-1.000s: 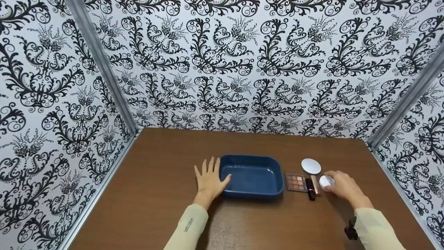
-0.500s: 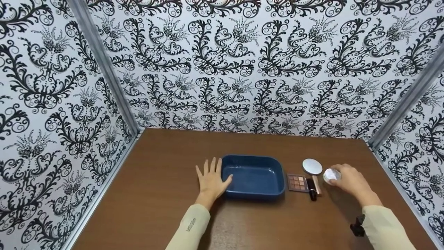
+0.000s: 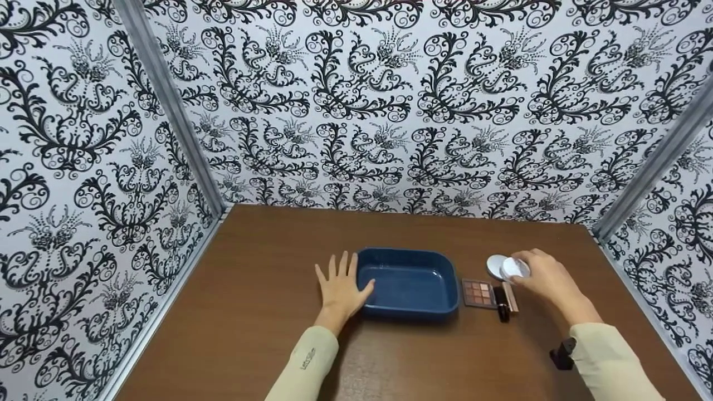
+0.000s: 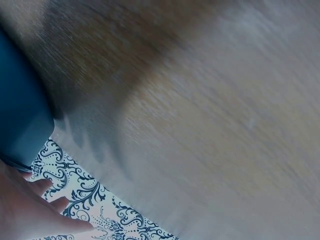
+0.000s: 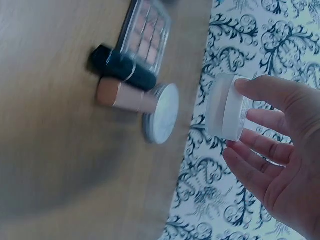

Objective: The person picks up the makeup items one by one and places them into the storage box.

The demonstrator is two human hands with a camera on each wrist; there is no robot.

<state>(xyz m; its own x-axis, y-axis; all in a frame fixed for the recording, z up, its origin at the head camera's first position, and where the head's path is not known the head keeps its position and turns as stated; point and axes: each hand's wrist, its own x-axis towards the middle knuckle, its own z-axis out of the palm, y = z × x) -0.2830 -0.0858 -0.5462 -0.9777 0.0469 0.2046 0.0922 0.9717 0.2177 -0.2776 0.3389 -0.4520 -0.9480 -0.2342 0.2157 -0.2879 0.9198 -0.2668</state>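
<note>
My right hand (image 3: 548, 278) pinches a small white cosmetic jar (image 3: 516, 269) between thumb and fingers. In the right wrist view the jar (image 5: 226, 107) shows a translucent end and is held up off the table. It overlaps a flat silver round case (image 3: 494, 266) in the head view. With fingers spread, my left hand (image 3: 340, 292) rests at the left rim of a blue rectangular dish (image 3: 409, 289), thumb over the edge. Nothing lies in the dish. Right of it sit an eyeshadow palette (image 3: 479, 293), a black tube (image 3: 503, 311) and a rose-gold tube (image 3: 511, 297), side by side.
The brown wooden table (image 3: 267, 278) is walled in by panels with a black-and-white scroll pattern (image 3: 384, 100). Grey metal posts (image 3: 167, 106) stand at its back corners. A small black device (image 3: 562, 355) is at the right sleeve.
The right hand has lifted the jar, first drawing it slightly right, then carrying it left and back toward the silver case. The left hand and dish stay in place.
</note>
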